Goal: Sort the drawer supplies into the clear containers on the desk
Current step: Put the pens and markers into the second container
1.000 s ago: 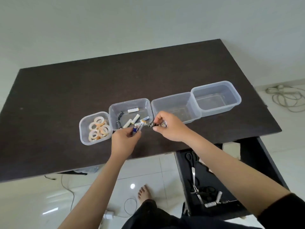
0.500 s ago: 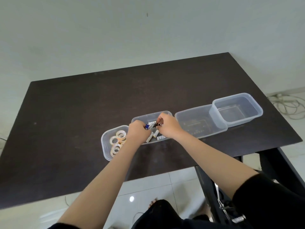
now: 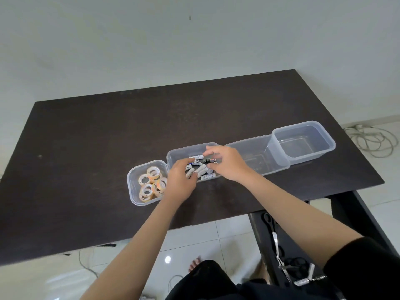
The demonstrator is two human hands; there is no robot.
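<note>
Both hands have dropped from above the desk's near edge into the battery container (image 3: pixel 173 155), second from the left in the row of four. Batteries that were pinched between the fingertips a second ago now mostly lie in a loose heap (image 3: pixel 200 168) on the container floor.

Left hand (image 3: pixel 179 180) is over the container's near-left corner, fingers curled down toward the heap; can't tell if it's clamped on a cell or just releasing. Right hand (image 3: pixel 227 163) comes in from the right with fingers spread; a dark battery (image 3: pixel 209 160) sits right at its fingertips, touching or nearly so. Grip not confirmed either way. Hands are close together, heap between them.

Layout reads as one container per item type: tape rolls (image 3: pixel 151 182) fill the small container (image 3: pixel 132 187) at far left, batteries next. The third container (image 3: pixel 279 167) looks empty or nearly so, hard to tell through the clear plastic. The deep fourth container (image 3: pixel 331 144) is empty. All four touch or nearly touch, lined up near the front of the dark desk (image 3: pixel 86 137), so reach is short.

Open drawer (image 3: pixel 259 234) is lower right, under the right forearm. Scissors (image 3: pixel 275 237) and a few small white items are in it, so sorting isn't finished.
</note>
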